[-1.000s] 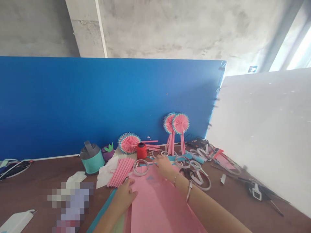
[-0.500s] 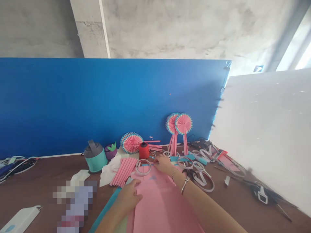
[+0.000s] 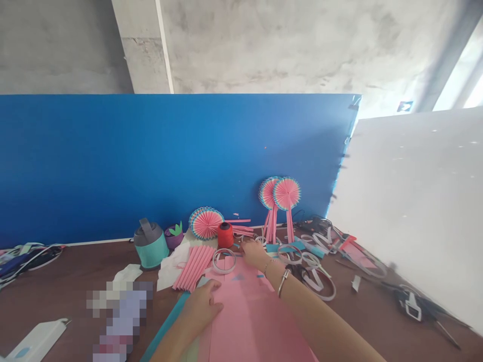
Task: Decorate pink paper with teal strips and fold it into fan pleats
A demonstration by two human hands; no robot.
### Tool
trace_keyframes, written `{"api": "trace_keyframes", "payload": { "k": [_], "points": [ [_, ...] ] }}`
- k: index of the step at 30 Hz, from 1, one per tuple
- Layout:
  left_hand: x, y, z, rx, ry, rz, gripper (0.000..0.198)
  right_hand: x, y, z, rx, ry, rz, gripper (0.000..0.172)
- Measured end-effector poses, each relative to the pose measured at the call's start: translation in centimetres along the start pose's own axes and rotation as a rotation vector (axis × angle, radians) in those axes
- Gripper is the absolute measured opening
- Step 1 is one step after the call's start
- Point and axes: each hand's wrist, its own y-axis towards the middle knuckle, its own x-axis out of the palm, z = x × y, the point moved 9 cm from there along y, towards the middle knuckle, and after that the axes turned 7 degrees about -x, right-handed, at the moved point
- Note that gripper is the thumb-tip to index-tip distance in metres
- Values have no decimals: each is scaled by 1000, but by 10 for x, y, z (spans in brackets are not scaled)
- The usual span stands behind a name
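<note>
My left hand rests at the left edge of a stack of pink paper sheets, thumb and fingers apart. At the far end of the stack is my right hand, its fingers bent down and drawn together among small paper scraps. Whatever its fingertips touch is too small to make out. A roll of tape lies just left of it, on the pink paper. Behind that roll stands a red thread spool. Pleated pink paper lies beyond my left hand.
Folded paper rosettes lean against the blue partition, and fans with pink strips stand farther right. Tape rolls and scissors clutter the right. A teal pot and a purple pot stand at the left.
The view has shifted slightly. My right wrist has turned a little, and a small blue scrap now shows beside it on the pink paper. My left hand stays by the sheets.
</note>
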Motion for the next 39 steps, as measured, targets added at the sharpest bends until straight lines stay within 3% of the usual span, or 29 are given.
{"api": "trace_keyframes", "payload": {
  "k": [8, 12, 17, 21, 24, 26, 30, 33, 36, 39],
  "points": [
    [-2, -1, 2, 16, -28, -5, 42, 2, -2, -1, 13, -4, -53, 19],
    [-2, -2, 3, 13, -35, -14, 41, -2, -3, -3, 11, -20, -6, 22],
    [0, -2, 1, 0, -27, -30, 42, -28, -11, 1, 48, 21, 147, 23],
    [1, 3, -3, 18, -60, -12, 42, -53, -35, -1, 70, 103, 251, 19],
    [-4, 10, -3, 71, -289, 52, 35, -58, -62, -22, -28, 222, 305, 14],
    [-5, 14, -5, 58, -522, 45, 50, -57, -82, -42, -155, 287, 356, 15],
    [10, 18, -13, -133, -812, -77, 75, -48, -111, -69, -340, 310, 386, 17],
    [14, 15, -9, -137, -857, -109, 65, -45, -121, -73, -398, 282, 411, 18],
    [11, 11, -5, -67, -867, -99, 46, -44, -126, -69, -390, 250, 421, 18],
    [8, 10, -7, -61, -861, -87, 39, -41, -127, -65, -380, 263, 401, 19]
  ]
}}
